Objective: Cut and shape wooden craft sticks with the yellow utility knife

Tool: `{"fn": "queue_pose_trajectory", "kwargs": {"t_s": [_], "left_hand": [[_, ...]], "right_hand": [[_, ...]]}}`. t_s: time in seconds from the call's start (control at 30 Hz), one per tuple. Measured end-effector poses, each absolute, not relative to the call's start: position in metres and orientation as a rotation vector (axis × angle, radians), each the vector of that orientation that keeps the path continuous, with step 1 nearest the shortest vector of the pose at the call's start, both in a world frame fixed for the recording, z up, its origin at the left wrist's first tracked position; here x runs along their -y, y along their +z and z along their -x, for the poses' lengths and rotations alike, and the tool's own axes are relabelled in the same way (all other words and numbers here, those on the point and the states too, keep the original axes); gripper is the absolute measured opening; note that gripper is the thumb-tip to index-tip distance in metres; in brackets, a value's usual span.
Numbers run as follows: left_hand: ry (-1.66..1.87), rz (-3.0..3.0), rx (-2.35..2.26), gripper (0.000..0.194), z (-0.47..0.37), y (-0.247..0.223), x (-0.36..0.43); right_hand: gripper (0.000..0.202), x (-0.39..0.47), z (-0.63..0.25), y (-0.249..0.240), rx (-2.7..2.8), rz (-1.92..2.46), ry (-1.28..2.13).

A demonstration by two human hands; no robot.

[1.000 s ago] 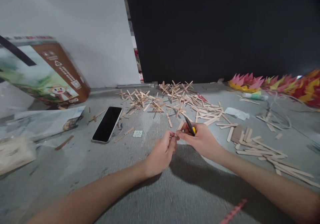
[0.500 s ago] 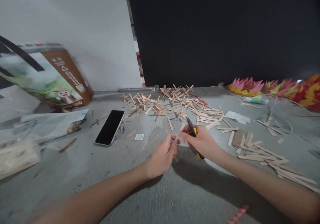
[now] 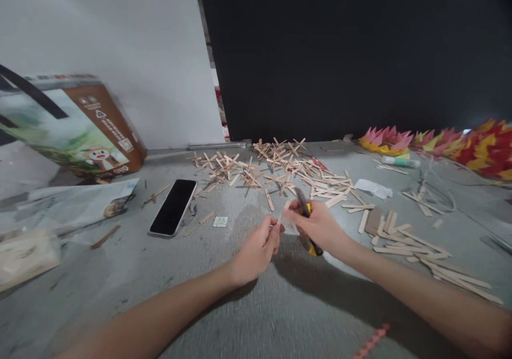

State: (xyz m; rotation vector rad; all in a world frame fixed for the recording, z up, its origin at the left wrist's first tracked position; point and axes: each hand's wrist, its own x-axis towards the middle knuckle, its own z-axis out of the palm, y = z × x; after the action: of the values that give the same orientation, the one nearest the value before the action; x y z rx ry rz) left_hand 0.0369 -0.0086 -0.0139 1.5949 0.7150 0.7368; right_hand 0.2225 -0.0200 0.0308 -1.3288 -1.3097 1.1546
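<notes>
Near the middle of the grey table (image 3: 224,305), my left hand (image 3: 258,249) pinches a small wooden stick (image 3: 282,213) by its lower end. My right hand (image 3: 320,225) is closed around a black and yellow utility knife (image 3: 304,208), its fingertips close to the stick's upper part. Beyond my hands lies a pile of crossed wooden sticks (image 3: 248,171), with loose flat sticks (image 3: 330,185) to its right. More plain sticks (image 3: 416,247) are spread right of my right forearm. Something whitish under my right fingers is too blurred to make out.
A black phone (image 3: 174,208) and a small patterned packet (image 3: 220,222) lie left of my hands. A printed bag (image 3: 100,135) stands at the left. Pink, yellow and red paper decorations (image 3: 476,148), a glue stick (image 3: 401,161) and a cable are at the right.
The stick between my hands now shows more clearly, standing upward from my left fingers. The knife in my right hand has tilted slightly. The whole view has shifted a little.
</notes>
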Motion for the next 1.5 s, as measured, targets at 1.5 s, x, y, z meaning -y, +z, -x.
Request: {"fn": "queue_pose_trajectory", "kwargs": {"t_s": [1.5], "left_hand": [[0.997,-1.324,-0.655,0.032,-0.039,-0.003,0.001]], "right_hand": [[0.039,0.033,-0.211,0.021,1.35,1.333,1.261]]}}
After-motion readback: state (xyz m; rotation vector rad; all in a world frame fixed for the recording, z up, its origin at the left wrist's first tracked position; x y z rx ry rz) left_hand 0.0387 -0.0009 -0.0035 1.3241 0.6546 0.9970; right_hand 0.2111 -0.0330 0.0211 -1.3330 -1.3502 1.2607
